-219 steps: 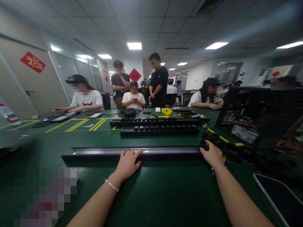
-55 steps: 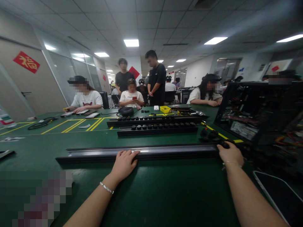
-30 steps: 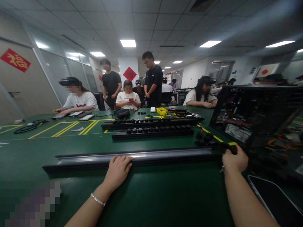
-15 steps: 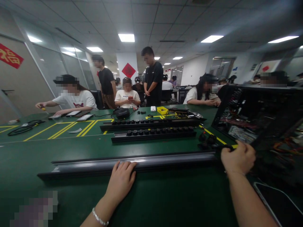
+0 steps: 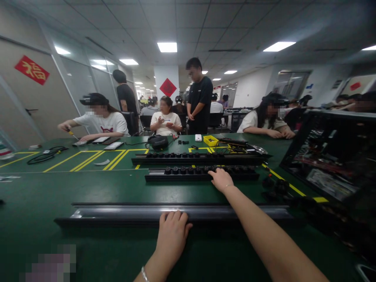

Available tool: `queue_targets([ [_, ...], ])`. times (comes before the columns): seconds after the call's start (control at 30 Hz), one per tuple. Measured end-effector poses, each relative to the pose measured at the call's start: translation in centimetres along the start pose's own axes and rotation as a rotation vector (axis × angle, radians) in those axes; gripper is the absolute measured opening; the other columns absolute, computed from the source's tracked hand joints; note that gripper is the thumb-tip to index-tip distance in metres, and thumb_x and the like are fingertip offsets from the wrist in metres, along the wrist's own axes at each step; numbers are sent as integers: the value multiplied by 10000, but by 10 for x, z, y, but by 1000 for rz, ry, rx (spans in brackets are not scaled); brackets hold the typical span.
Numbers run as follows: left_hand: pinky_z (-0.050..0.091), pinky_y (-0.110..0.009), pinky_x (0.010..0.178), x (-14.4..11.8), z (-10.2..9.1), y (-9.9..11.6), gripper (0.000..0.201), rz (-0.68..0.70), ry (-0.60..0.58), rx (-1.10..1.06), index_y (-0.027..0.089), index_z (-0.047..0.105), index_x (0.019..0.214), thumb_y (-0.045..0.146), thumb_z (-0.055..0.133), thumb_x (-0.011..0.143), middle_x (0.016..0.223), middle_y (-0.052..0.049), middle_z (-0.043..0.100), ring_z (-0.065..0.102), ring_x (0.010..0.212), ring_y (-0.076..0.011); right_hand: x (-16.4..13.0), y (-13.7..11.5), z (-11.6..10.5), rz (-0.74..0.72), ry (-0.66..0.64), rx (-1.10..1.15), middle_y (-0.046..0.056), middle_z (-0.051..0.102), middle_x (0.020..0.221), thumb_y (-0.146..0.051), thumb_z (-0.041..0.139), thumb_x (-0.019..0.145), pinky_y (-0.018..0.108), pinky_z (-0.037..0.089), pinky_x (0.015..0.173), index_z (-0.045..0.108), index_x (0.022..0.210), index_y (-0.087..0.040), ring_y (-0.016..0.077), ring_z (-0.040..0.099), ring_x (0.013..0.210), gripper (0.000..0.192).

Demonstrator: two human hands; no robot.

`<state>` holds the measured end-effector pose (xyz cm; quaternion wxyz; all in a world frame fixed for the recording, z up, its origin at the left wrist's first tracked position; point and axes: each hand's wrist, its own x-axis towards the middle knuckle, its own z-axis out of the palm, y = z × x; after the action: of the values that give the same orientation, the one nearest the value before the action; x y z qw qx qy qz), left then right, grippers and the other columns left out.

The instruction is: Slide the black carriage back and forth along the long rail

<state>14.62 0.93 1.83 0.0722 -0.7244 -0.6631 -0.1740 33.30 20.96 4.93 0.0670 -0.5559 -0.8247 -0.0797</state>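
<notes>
Across the green table in front of me lies a long black channel-shaped rail [image 5: 123, 213] with a shiny grey inner face. My left hand [image 5: 174, 229] is closed over its near edge, fingers curled on top and thumb on my side. My right hand [image 5: 221, 179] reaches over this rail to a shorter black rail [image 5: 176, 178] holding a row of small round black parts [image 5: 183, 170]. Its fingers are bent together at the row, and what they pinch, if anything, is hidden. Behind stands another black rail [image 5: 164, 161] with similar parts.
An open computer case [image 5: 329, 156] stands at the right, with dark loose parts [image 5: 277, 188] beside it. Farther back are a yellow bin [image 5: 210, 141], a black headset [image 5: 158, 142] and a coiled cable [image 5: 48, 154]. Co-workers sit across the table; a person in black [image 5: 199, 98] stands behind.
My right hand has moved left and forward from the loose parts by the computer case to the shorter rail's row. My left hand stays on the long rail. The view has shifted left.
</notes>
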Motion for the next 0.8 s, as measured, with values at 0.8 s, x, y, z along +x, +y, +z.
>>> queue_targets([
  [0.8,316,-397,886,0,3,-4,160,1,22,-122,273,570,965,299,487,831,891,7,589,499,884,-180,42,-35,-14,-290,-74,-37,154,510,1246,-471,737,554,411,327,957,413,1273,-159,292,439,1166,848],
])
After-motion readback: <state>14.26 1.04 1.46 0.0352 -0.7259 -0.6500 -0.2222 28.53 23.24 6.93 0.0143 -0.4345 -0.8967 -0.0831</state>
